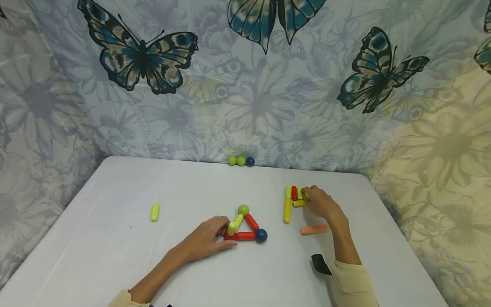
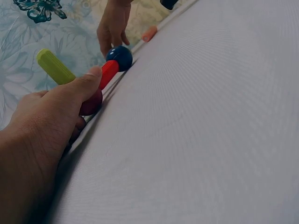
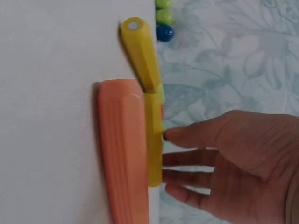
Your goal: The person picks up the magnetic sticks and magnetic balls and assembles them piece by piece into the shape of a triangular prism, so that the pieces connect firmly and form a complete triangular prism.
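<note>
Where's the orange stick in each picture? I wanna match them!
Head: the orange stick, right of centre, lower half.
Left wrist: orange stick, small, near the top middle.
Right wrist: orange stick, big, left of centre, reaching the bottom edge.
Shared landmark: the right hand, in all three.

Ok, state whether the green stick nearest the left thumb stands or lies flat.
Standing: in the left wrist view, the green stick rises from the red ball, off the table.

"How's the light?"
"Soft in the head view; the backdrop (image 1: 437, 145) looks warm yellow beyond the right edge of the table (image 1: 276, 273)."
"And the wrist views?"
"Both dimmer: fine ripples cross the left one's table, shadow darkens beneath the left hand (image 2: 46, 119), and the right one's backdrop blurs."
</note>
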Demonstrator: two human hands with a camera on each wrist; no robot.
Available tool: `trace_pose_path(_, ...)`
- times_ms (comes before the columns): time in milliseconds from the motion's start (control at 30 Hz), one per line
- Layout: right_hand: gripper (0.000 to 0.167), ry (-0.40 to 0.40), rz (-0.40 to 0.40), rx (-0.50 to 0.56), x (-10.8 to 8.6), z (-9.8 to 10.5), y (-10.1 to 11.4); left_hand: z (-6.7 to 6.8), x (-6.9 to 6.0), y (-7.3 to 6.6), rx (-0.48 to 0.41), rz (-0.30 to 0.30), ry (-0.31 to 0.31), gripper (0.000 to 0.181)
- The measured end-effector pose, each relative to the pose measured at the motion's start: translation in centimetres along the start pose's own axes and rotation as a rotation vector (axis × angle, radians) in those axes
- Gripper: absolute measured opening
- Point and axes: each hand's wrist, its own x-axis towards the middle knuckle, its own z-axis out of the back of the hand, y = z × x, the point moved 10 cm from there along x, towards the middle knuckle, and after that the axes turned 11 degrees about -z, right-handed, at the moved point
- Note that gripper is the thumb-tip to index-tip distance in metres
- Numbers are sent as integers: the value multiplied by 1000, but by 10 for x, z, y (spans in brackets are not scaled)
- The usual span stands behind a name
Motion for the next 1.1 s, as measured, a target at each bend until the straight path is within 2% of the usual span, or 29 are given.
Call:
trace_pose_path(100, 41, 23, -46, -47, 5, -7, -8, 1, 0, 0, -2, -2, 5, 37)
trace_pose_path(200, 39, 6, -73, -52, 7, -8, -13, 3, -1, 0, 3, -1, 1, 36)
trace_pose_path(333, 30, 11, -63, -56, 8, -8, -14, 4, -2, -1, 1, 0, -8, 35)
trace_pose_path(467, 26, 10, -42, -37, 7, -6, -14, 0, 0, -1, -15, 9, 1, 35)
trace_pose_path(533, 24, -33, -31, -13, 5, 1, -14, -3, 1, -1, -22, 15, 10, 36)
trace_pose_path(633, 19, -149, -4, 32, -1, 19, -12, -6, 2, 0, -29, 18, 13, 37)
trace_pose_path(733, 14, -260, 66, 101, -10, 38, -2, -7, 2, 0, -32, 14, 7, 35)
trace_pose_path(800, 13, -274, 131, 153, -15, 45, 8, -6, 1, 1, -55, 12, -4, 31)
trace_pose_path(867, 12, -237, 217, 203, -20, 47, 21, -4, 0, 3, -80, 12, -13, 28)
trace_pose_path(967, 15, -115, 341, 290, -26, 43, 45, -1, -1, 6, -117, 21, -24, 27)
trace_pose_path(1100, 36, 89, 488, 358, -36, 27, 80, 1, -1, 9, -129, 34, -24, 32)
